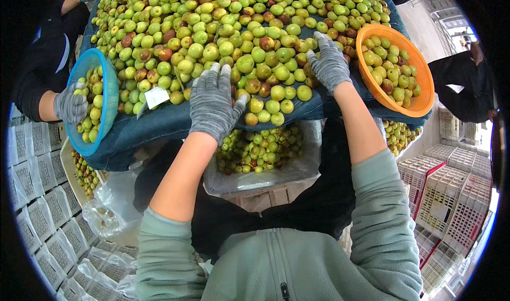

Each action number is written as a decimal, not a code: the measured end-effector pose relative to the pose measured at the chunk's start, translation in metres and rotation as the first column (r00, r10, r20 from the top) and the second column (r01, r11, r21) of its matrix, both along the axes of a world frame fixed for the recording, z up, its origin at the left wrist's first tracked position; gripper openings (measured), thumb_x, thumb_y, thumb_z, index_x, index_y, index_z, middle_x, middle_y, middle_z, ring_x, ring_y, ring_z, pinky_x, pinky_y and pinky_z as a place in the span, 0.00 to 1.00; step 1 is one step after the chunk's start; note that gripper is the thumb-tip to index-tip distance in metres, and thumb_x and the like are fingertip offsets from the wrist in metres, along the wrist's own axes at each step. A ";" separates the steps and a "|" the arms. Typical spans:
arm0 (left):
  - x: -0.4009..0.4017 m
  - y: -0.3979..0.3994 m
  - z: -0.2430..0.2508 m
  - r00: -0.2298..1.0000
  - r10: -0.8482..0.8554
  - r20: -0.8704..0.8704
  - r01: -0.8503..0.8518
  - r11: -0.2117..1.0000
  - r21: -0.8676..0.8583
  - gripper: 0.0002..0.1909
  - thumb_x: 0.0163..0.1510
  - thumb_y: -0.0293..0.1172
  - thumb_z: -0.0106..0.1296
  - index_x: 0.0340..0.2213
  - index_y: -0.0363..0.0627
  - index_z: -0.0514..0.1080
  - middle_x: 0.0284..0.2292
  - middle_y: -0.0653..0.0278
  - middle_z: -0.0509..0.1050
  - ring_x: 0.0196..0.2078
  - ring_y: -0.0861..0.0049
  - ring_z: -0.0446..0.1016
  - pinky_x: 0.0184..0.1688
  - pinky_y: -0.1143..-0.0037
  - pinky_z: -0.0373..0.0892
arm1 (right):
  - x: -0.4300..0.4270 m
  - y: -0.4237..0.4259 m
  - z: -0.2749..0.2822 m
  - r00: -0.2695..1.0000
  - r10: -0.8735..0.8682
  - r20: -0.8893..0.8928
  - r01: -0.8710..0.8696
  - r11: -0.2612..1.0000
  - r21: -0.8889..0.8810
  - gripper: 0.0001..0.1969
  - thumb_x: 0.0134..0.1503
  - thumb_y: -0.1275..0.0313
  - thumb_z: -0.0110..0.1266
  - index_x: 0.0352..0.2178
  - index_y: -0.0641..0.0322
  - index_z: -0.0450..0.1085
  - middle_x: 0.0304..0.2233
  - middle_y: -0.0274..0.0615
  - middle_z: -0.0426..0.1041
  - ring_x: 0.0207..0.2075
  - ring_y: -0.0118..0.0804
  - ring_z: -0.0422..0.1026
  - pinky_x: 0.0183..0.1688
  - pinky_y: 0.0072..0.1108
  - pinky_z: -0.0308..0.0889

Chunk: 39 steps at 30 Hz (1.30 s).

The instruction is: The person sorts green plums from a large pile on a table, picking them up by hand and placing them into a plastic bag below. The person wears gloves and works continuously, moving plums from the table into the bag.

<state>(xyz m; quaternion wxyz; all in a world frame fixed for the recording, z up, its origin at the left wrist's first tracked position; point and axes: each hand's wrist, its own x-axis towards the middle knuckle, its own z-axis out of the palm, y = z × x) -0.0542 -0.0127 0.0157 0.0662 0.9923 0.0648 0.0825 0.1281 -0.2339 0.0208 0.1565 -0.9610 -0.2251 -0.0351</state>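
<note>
Green and reddish-brown jujubes [245, 64] cover the dark blue cloth [159, 128] of the table before me. My left hand [213, 102], in a grey knit glove with pale fingertips, lies flat against the fruit near the table's front edge, fingers extended. Farther right, my right hand [330, 64], gloved alike, rests at the side of the pile with its fingers spread. Neither hand grips a fruit that I can make out. Below the edge, between my legs, a crate lined with clear plastic [255, 183] holds more jujubes.
An orange plastic basket [428, 82] of jujubes stands at the right corner. At left, a co-worker's gloved hand [71, 104] reaches into a blue basket [110, 102]. A white paper tag [156, 97] lies by the fruit. Stacked crates [446, 189] flank both sides; another person [458, 82] is at right.
</note>
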 end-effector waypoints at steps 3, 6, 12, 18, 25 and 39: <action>0.011 0.000 -0.002 1.000 0.019 -0.007 -0.019 0.997 -0.077 0.39 0.49 0.46 0.57 0.58 0.41 0.57 0.55 0.49 0.62 0.56 0.55 0.63 0.60 0.62 0.58 | 0.011 -0.001 -0.015 0.990 0.064 -0.125 -0.067 0.998 -0.020 0.27 0.58 0.64 0.51 0.58 0.57 0.58 0.55 0.50 0.65 0.56 0.49 0.64 0.59 0.33 0.59; 0.023 -0.002 -0.003 1.000 -0.011 -0.004 0.010 0.994 -0.107 0.34 0.51 0.41 0.55 0.58 0.45 0.59 0.52 0.52 0.65 0.53 0.58 0.65 0.58 0.65 0.60 | 0.005 0.000 -0.018 0.977 0.205 -0.061 -0.209 0.976 -0.065 0.27 0.55 0.64 0.54 0.56 0.56 0.61 0.54 0.49 0.64 0.53 0.50 0.66 0.58 0.34 0.61; 0.049 -0.010 -0.011 0.999 -0.029 0.023 0.031 0.997 -0.064 0.27 0.51 0.39 0.54 0.53 0.50 0.65 0.45 0.58 0.70 0.46 0.61 0.68 0.51 0.65 0.64 | -0.005 0.005 -0.015 0.973 0.135 -0.189 -0.161 0.979 -0.128 0.26 0.52 0.61 0.59 0.52 0.55 0.66 0.48 0.51 0.68 0.50 0.52 0.68 0.53 0.35 0.64; 0.060 -0.009 -0.016 0.998 0.029 0.059 -0.019 0.985 -0.174 0.22 0.49 0.38 0.57 0.46 0.48 0.67 0.40 0.55 0.71 0.44 0.59 0.70 0.51 0.64 0.64 | -0.009 -0.013 0.012 0.651 0.354 -0.672 0.178 0.789 0.588 0.22 0.53 0.71 0.60 0.50 0.64 0.67 0.37 0.38 0.74 0.37 0.27 0.73 0.42 0.18 0.70; 0.050 -0.006 0.009 0.956 0.194 0.220 0.168 0.255 -0.952 0.20 0.60 0.38 0.44 0.51 0.44 0.65 0.41 0.63 0.71 0.40 0.77 0.70 0.44 0.76 0.70 | -0.039 -0.025 0.041 0.293 0.752 -0.591 0.557 0.368 0.745 0.26 0.54 0.69 0.59 0.54 0.63 0.63 0.47 0.49 0.71 0.45 0.40 0.75 0.47 0.23 0.72; 0.036 0.004 0.012 0.993 0.004 -0.116 -0.083 -0.674 -0.734 0.18 0.53 0.44 0.55 0.38 0.43 0.70 0.26 0.64 0.71 0.23 0.79 0.68 0.24 0.80 0.67 | -0.027 -0.027 0.014 0.970 -0.030 -0.243 0.022 0.999 -0.035 0.13 0.55 0.66 0.51 0.42 0.55 0.70 0.33 0.45 0.74 0.37 0.46 0.75 0.41 0.32 0.71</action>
